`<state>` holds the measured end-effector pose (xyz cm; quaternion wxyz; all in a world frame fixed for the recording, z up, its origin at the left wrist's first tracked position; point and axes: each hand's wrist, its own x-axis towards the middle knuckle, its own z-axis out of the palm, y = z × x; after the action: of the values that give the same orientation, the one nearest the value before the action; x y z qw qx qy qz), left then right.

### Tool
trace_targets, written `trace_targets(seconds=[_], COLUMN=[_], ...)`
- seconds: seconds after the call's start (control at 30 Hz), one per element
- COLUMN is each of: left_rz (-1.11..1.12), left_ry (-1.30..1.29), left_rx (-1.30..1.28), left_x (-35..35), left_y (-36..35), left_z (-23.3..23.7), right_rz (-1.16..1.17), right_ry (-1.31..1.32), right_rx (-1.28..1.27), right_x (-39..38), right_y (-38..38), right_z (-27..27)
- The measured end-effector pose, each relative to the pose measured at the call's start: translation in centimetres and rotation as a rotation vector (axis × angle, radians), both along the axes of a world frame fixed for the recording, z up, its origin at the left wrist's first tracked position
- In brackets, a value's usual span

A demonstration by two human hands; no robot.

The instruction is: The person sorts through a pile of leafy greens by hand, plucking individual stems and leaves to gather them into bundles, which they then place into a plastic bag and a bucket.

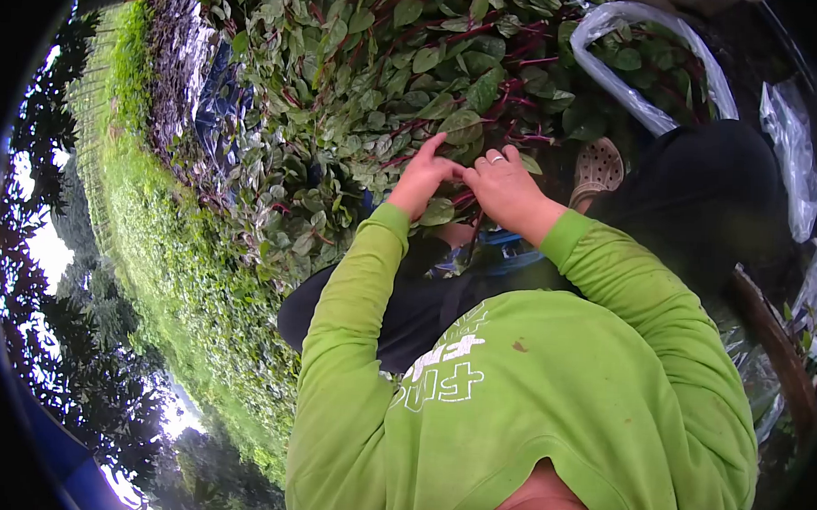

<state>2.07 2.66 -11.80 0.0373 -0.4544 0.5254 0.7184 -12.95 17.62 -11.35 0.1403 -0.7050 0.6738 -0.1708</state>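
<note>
My left hand (423,178) is over a heap of Malabar spinach (370,80), green leaves on dark red stems. Its index finger points up at a leaf, and its thumb, held apart, reaches across to my right fingertips. Its other fingers are mostly hidden. My right hand (510,191), with a ring on one finger, is curled palm down at the near edge of the heap. Its fingertips are closed around what looks like a Malabar spinach sprig; red stems and a leaf (439,211) show just below the hands.
My dark-trousered knees flank the near side of the heap. A tan clog (598,168) is beside my right knee. Clear plastic (647,19) loops around the leaves at upper right, and more plastic (791,162) hangs farther right. A wooden pole (770,335) leans there. Grass (181,245) borders the left.
</note>
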Motion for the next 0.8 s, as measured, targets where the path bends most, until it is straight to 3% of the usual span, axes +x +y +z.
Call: trace_targets(seconds=[0.1,0.13,0.27,0.37,0.5,0.67,0.8], left_rz=[-0.386,-0.355,-0.276,-0.541,-0.747,-0.947,-1.124], left_ry=[-0.263,-0.293,-0.200,0.093,-0.061,-0.090,-0.061], left_rx=[-1.108,-1.238,-1.446,-1.450,-1.681,-1.440,-1.528], left_x=[-1.0,-1.6,-4.1,-6.6,-9.4,-8.9,-8.1], left_y=[-0.5,-0.6,-1.1,-2.0,-1.2,-2.8,-2.4], left_z=[-2.4,-3.0,-3.4,-2.7,-2.9,-0.2,2.5], right_rz=[0.028,0.032,-0.003,-0.031,-0.008,-0.024,-0.014], right_ry=[-0.003,-0.012,0.051,0.107,0.148,0.215,0.175], right_rx=[-0.012,-0.018,0.051,-0.026,0.045,-0.005,0.017], right_x=[0.2,0.1,-0.4,-0.4,-0.3,-0.5,-0.2], right_y=[0.0,0.0,0.4,0.1,-0.2,-0.2,-0.3], right_z=[-0.1,-0.3,-1.1,-1.7,-1.7,-1.4,-1.1])
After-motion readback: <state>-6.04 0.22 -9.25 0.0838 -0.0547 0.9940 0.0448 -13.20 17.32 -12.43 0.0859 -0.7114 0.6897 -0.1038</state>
